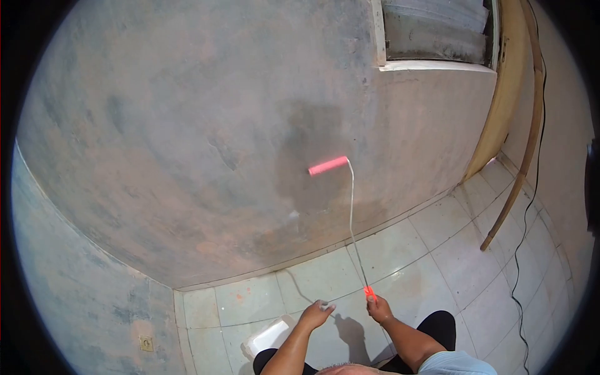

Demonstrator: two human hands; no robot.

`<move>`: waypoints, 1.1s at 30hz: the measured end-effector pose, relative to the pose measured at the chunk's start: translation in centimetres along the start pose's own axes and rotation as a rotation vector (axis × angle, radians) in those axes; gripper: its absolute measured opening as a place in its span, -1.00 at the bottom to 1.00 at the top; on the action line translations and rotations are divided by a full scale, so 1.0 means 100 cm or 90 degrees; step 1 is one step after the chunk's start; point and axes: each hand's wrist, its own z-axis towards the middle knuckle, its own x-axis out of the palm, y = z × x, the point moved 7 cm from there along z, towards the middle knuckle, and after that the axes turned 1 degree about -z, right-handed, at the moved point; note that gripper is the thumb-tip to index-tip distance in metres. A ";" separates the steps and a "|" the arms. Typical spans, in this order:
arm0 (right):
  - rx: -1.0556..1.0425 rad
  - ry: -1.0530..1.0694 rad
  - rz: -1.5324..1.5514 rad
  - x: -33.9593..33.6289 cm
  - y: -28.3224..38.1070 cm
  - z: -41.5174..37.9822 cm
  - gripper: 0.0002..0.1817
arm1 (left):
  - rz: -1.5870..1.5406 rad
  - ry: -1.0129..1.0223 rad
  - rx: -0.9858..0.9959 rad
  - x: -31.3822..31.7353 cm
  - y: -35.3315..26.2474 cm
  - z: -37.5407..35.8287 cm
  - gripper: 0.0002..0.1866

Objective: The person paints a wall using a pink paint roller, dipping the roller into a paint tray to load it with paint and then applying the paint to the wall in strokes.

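Note:
My right hand [379, 310] is closed round the orange-red handle of a paint roller [328, 165]. Its long bent metal rod reaches up and away to a pink roller sleeve, which overlaps the grey, patchy wall [237, 144]. To the left of the handle, my left hand [317, 314] is closed, its fingers curled by a small greyish thing that I cannot make out. Below and left of that hand, a white tray [270, 336] rests on the floor, partly hidden by my left forearm.
Pale tiles [400, 281] cover the floor, with orange spots at the left. A bamboo pole [522, 169] leans at the right beside a black cable [517, 269]. A window [437, 31] is set high in the wall. A socket [147, 344] sits on the left wall.

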 end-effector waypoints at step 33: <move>0.130 0.017 -0.074 0.098 -0.101 -0.104 -0.50 | -0.483 -0.280 0.215 -0.052 -0.048 -0.066 -0.73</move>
